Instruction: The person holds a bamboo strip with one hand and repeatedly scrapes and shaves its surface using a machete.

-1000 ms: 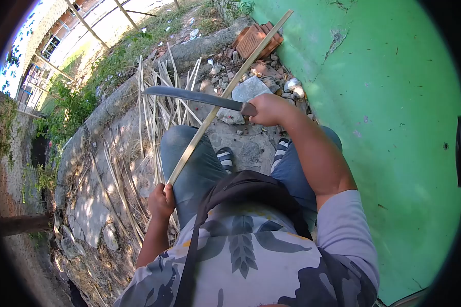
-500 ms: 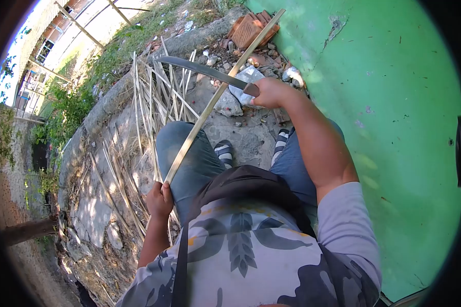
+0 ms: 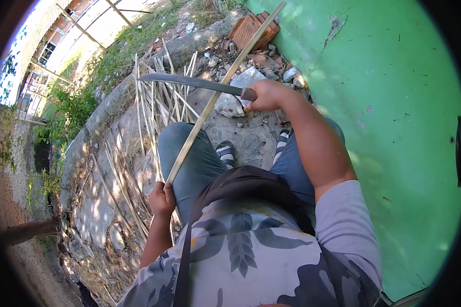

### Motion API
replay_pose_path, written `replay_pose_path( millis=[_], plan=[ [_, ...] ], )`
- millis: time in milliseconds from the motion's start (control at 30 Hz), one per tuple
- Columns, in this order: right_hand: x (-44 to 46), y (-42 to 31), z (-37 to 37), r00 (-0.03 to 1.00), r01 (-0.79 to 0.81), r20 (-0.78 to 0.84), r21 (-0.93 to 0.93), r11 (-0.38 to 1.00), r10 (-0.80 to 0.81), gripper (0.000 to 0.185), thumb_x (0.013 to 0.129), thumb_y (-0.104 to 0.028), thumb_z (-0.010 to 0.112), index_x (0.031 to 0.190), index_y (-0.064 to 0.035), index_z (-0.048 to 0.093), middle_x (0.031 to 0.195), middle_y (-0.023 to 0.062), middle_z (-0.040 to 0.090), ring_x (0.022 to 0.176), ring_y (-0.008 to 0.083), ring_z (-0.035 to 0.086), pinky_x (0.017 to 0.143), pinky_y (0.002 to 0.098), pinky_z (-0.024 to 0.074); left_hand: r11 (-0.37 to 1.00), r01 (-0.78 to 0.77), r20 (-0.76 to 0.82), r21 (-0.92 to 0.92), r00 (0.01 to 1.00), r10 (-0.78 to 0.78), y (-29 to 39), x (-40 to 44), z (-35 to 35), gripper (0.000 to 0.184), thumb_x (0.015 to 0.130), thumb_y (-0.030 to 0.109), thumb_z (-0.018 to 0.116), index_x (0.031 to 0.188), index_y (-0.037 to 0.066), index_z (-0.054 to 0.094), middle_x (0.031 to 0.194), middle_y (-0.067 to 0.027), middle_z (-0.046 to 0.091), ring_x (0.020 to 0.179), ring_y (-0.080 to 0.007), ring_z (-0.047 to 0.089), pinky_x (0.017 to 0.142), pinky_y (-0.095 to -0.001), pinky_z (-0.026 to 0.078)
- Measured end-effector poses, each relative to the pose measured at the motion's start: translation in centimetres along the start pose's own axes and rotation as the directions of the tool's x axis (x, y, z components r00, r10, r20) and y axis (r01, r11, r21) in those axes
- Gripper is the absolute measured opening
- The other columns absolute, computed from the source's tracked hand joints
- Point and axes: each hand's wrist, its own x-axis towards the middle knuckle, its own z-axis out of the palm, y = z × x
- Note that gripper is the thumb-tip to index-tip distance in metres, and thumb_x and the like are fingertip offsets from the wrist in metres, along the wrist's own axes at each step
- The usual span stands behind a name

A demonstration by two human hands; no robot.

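My left hand [image 3: 162, 199] is closed around the lower end of a long pale wooden strip [image 3: 193, 134], beside my left knee. The strip slants up to the right, past the rubble. My right hand [image 3: 268, 95] grips the brown handle of a machete [image 3: 197, 82]. Its dark blade points left and crosses the strip above my knees; whether it touches the strip I cannot tell. Many loose pale strips [image 3: 147, 107] lie on the ground beyond my left knee.
A green wall [image 3: 389, 128] stands close on the right. Ahead are broken stones [image 3: 248, 78] and stacked orange tiles [image 3: 248, 33]. A low stone edge [image 3: 100, 110] curves along the left, with plants [image 3: 74, 110] behind it. A brown beam [image 3: 30, 231] is at the far left.
The machete blade tilted upward at its tip, then swung back down to nearly level across the strip. The view has shifted slightly. Both hands keep their holds.
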Motion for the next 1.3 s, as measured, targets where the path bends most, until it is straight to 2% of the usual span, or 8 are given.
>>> replay_pose_path(
  millis=[67,167,400,500,767,900,1100,1300],
  plan=[
    [0.7,1.9,0.5,0.995,-0.058,-0.079,0.074,0.996,0.064,0.038,0.082,-0.029,0.079,0.113,-0.0096,0.072,0.105,0.0153,0.075,0.098,0.0307,0.071,0.084,0.0417,0.0541,1.0,0.002,0.0,0.02,1.0,-0.002,-0.2,0.1,0.0,0.046,0.102,0.038,0.053,0.074,0.002,0.051,0.062,-0.024,0.054,0.061,-0.0476,0.056,0.055,-0.0509,0.042],
    [0.7,1.8,0.8,0.991,-0.118,-0.056,0.049,0.992,0.121,0.04,0.081,-0.029,0.079,0.114,-0.0081,0.072,0.106,0.0167,0.074,0.099,0.0321,0.071,0.085,0.0421,0.0539,0.999,0.001,0.007,0.053,1.0,-0.001,-0.1,0.1,-0.2,0.046,0.102,0.039,0.053,0.074,0.002,0.051,0.062,-0.0238,0.054,0.061,-0.0476,0.057,0.056,-0.0512,0.043],
    [-0.6,-2.2,2.1,0.992,0.057,0.117,-0.023,0.998,-0.054,0.031,0.08,-0.03,0.075,0.103,-0.0088,0.074,0.097,0.0167,0.075,0.094,0.0343,0.071,0.083,0.0438,0.0543,0.999,0.001,0.027,0.044,1.0,-0.002,0.5,0.1,-0.4,0.046,0.102,0.038,0.053,0.074,0.002,0.051,0.063,-0.025,0.055,0.064,-0.0491,0.058,0.056,-0.0527,0.043],
    [-1.2,-3.6,1.7,0.99,0.123,0.089,-0.134,0.983,-0.111,0.031,0.08,-0.03,0.076,0.102,-0.0094,0.074,0.095,0.0152,0.075,0.093,0.0333,0.072,0.082,0.0433,0.0545,1.0,-0.015,0.027,0.011,1.0,0.014,0.0,0.2,0.1,0.045,0.102,0.038,0.053,0.075,0.002,0.051,0.063,-0.0257,0.055,0.064,-0.0494,0.058,0.057,-0.0529,0.043],
    [1.5,2.0,2.0,1.0,-0.005,-0.017,0.002,1.0,0.005,0.036,0.081,-0.035,0.078,0.105,-0.0087,0.074,0.102,0.0166,0.075,0.096,0.0333,0.071,0.083,0.0422,0.0543,1.0,0.013,0.024,0.022,1.0,-0.014,0.5,0.2,-0.3,0.046,0.102,0.039,0.053,0.075,0.001,0.053,0.063,-0.0256,0.055,0.064,-0.0488,0.058,0.057,-0.0523,0.042],
    [0.6,0.8,1.5,0.999,-0.022,-0.032,-0.017,1.0,0.022,0.038,0.08,-0.033,0.078,0.107,-0.0067,0.072,0.101,0.0178,0.074,0.096,0.0345,0.07,0.084,0.0424,0.0541,0.998,0.0,0.001,0.056,1.0,0.0,0.5,0.1,-0.4,0.046,0.102,0.038,0.052,0.074,0.001,0.053,0.063,-0.0253,0.055,0.064,-0.0486,0.059,0.057,-0.0526,0.042],
    [-0.9,-1.5,1.1,0.994,0.051,0.096,0.024,0.998,-0.053,0.036,0.079,-0.033,0.077,0.104,-0.0067,0.073,0.1,0.0168,0.074,0.095,0.0343,0.071,0.083,0.0429,0.054,0.999,0.008,0.026,0.048,1.0,-0.009,-0.1,0.1,0.1,0.045,0.103,0.037,0.051,0.074,0.002,0.053,0.064,-0.0252,0.056,0.064,-0.049,0.059,0.057,-0.0534,0.042],
    [-1.3,-2.4,0.5,0.993,0.114,0.033,-0.069,0.991,-0.112,0.033,0.08,-0.033,0.076,0.102,-0.0089,0.074,0.098,0.0136,0.075,0.094,0.0323,0.071,0.083,0.0434,0.054,1.0,-0.011,0.018,-0.001,1.0,0.012,0.0,0.2,0.4,0.046,0.103,0.038,0.05,0.075,0.001,0.052,0.064,-0.0254,0.056,0.064,-0.0498,0.057,0.057,-0.0532,0.042]
  ],
)
